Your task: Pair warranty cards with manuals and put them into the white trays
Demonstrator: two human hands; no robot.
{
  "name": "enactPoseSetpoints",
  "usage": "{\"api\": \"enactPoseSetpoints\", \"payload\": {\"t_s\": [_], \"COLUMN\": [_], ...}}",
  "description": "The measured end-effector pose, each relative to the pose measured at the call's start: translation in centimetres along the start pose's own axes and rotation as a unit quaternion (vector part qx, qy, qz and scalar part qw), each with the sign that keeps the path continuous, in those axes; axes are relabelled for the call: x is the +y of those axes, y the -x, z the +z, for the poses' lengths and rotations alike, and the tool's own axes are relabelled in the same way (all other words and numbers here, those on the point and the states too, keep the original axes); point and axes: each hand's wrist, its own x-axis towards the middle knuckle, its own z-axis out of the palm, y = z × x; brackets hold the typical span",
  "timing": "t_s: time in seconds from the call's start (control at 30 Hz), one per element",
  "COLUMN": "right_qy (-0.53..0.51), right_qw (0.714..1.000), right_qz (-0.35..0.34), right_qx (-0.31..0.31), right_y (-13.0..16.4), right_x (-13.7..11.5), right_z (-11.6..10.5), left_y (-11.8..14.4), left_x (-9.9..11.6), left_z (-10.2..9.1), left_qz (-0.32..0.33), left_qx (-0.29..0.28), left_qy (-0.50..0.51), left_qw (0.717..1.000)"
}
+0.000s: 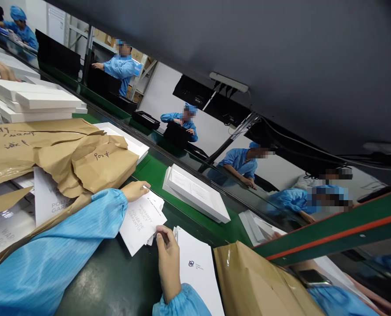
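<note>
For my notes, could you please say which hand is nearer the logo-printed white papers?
Right. The right hand is beside the papers; the left hand is farther off, at the warranty leaflets.

One left hand (pixel 134 191) and one right hand (pixel 169 259), centre; several warranty leaflets (pixel 141 221), too overlapped to count; one power strip (pixel 228 82), upper right; one brown parcel (pixel 261 281), lower right; at least four white boxes (pixel 48 100), upper left.

A power strip (pixel 228 82) with black plugs (pixel 228 91) sits at the edge of the dark panel (pixel 264 44) overhead; farther off, a worker (pixel 119 68) in blue stands before a shelf (pixel 78 30) of cartons (pixel 100 36), left of a white wall (pixel 160 83)
</note>
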Motion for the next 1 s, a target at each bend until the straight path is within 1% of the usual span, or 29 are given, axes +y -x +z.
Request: {"api": "enactPoseSetpoints", "payload": {"t_s": [0.27,0.37,0.43,0.47,0.5,0.57,0.63,0.67,0.7,0.73,0.8,0.87,0.9,0.93,0.97,1.0], "right_qy": [0.071,0.083,0.097,0.107,0.12,0.155,0.19,0.202,0.206,0.205,0.195,0.208,0.239,0.289,0.354,0.42], "right_qw": [0.996,0.994,0.991,0.989,0.987,0.98,0.973,0.97,0.969,0.968,0.969,0.967,0.962,0.952,0.933,0.907], "right_qz": [-0.038,-0.054,-0.069,-0.078,-0.085,-0.093,-0.09,-0.089,-0.091,-0.096,-0.114,-0.123,-0.112,-0.087,-0.049,-0.003], "right_qx": [-0.04,-0.052,-0.059,-0.063,-0.067,-0.08,-0.094,-0.1,-0.106,-0.109,-0.102,-0.079,-0.064,-0.05,-0.038,-0.031], "right_y": [1.3,1.5,1.6,1.6,1.7,1.9,2.1,2.1,2.1,2.1,1.8,1.2,0.9,0.7,0.4,0.2], "right_x": [-0.3,-0.7,-0.7,-0.7,-0.7,-0.7,-0.9,-1.2,-1.5,-1.8,-2.5,-3.0,-3.0,-3.0,-2.9,-2.8], "right_z": [0.4,0.6,0.7,0.7,0.8,0.9,1.0,0.9,0.7,0.4,-0.7,-2.6,-3.7,-4.9,-6.1,-7.3], "left_y": [0.0,0.1,0.3,0.5,0.8,1.6,2.5,2.9,3.1,3.3,3.2,2.6,2.3,2.0,1.7,1.4], "left_x": [0.3,0.5,0.8,1.1,1.3,2.0,2.6,2.9,3.2,3.4,3.6,3.4,3.2,3.0,2.7,2.4], "left_z": [0.1,-0.1,-0.4,-0.5,-0.6,-1.0,-1.5,-1.7,-1.9,-2.1,-2.3,-2.1,-1.8,-1.5,-1.1,-0.6], "left_qz": [0.026,0.055,0.081,0.094,0.104,0.108,0.106,0.106,0.108,0.11,0.103,0.089,0.082,0.076,0.07,0.063], "left_qx": [0.018,0.032,0.028,0.02,0.007,-0.036,-0.081,-0.094,-0.094,-0.077,-0.01,0.058,0.075,0.08,0.076,0.069], "left_qy": [0.016,0.057,0.079,0.072,0.049,-0.039,-0.122,-0.146,-0.155,-0.153,-0.131,-0.074,-0.031,0.02,0.075,0.126], "left_qw": [0.999,0.996,0.993,0.993,0.993,0.993,0.983,0.979,0.978,0.979,0.986,0.992,0.993,0.994,0.992,0.988]}}
